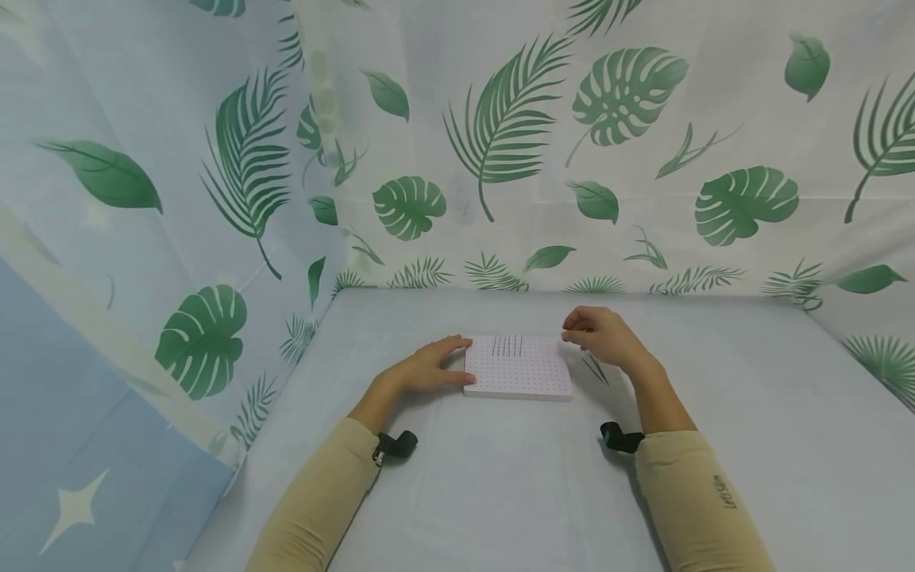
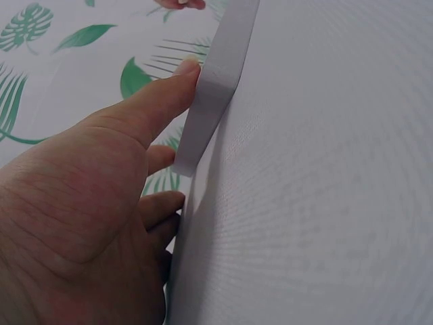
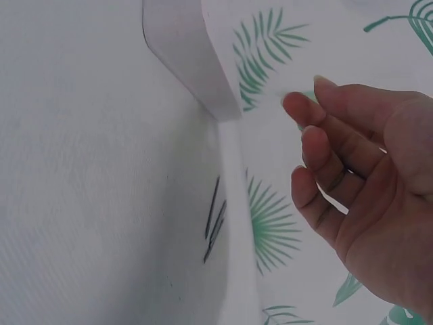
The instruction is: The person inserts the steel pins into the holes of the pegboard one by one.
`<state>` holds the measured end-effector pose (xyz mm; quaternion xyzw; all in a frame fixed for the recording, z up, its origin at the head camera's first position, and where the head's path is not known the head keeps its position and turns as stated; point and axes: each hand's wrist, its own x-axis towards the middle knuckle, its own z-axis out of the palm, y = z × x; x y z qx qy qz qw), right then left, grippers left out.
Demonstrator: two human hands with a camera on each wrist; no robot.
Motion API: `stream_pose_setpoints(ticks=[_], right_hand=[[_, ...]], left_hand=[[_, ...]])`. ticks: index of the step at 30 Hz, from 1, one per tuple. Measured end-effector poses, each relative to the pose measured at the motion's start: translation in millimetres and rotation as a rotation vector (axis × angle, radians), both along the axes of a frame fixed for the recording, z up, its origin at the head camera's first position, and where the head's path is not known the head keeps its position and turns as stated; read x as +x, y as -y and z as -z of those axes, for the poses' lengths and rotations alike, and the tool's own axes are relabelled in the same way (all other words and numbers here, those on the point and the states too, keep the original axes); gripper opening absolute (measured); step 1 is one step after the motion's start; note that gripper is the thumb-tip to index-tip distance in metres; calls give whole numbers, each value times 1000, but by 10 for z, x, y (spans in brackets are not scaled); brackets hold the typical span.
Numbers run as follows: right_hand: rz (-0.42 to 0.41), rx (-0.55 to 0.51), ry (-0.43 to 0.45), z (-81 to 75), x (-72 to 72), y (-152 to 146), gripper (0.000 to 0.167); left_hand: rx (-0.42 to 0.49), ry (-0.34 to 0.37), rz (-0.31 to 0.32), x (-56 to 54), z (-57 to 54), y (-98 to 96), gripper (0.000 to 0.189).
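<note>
Snug tan sleeves (image 1: 303,500), softly wrinkled, are covering both forearms, with black wrist cameras (image 1: 400,445) jutting out at the cuffs. Beyond them, a flat, pinkish-white rectangular board (image 1: 518,377), dotted with a grid of small holes, is lying on the matte white tabletop (image 1: 486,492) between the hands. The left hand (image 1: 429,367) is spreading its fingers, thumb and index fingertip touching the board's left side. Slim dark sticks (image 1: 507,345) are standing in a short row toward the far edge. The right hand (image 1: 606,338) is hovering near the far right corner, fingers curling, thumb tip close to the index tip; whether it is pinching something thin, I cannot tell. Loose dark sticks (image 3: 214,227) are lying just beside the board's right edge. Behind, a leaf-printed curtain (image 1: 436,135) is hanging.
</note>
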<state>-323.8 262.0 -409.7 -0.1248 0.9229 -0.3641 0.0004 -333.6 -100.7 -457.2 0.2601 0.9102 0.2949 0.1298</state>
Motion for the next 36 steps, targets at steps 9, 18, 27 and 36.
stream_pose_setpoints(ticks=[9,18,27,36], right_hand=[[8,20,56,-4,9,-164,22],[13,19,98,22,20,-321,25],[41,24,162,66,43,-448,27],[14,22,225,81,81,-554,29]], left_hand=[[-2,-9,-6,2,10,2,88],[2,-3,-1,-7,0,6,88],[-7,-10,-6,1,14,3,87],[-10,-17,3,-8,26,1,87]])
